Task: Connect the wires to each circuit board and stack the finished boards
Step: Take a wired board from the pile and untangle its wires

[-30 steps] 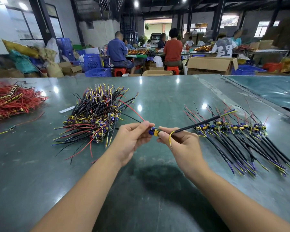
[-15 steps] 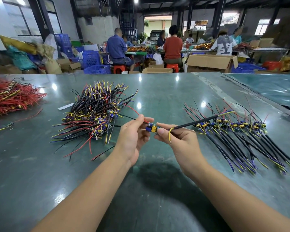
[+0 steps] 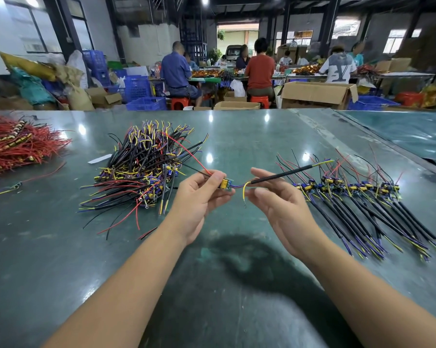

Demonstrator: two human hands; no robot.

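Pinching a small yellow-and-blue circuit board point(image 3: 225, 183) at table centre, the left hand point(image 3: 199, 197) grips it; the right hand point(image 3: 279, 199), loosely open, supports its black sheathed cable point(image 3: 284, 174). Finished boards row point(image 3: 347, 188) at 3 o'clock; larger unfinished tangled pile point(image 3: 141, 172) remains at 10 o'clock.

I cannot read any text, label or number here. The white shirt point(image 3: 337, 69) of a seated person far back carries a big dark print, maybe letters, but it is too blurred for me to read.
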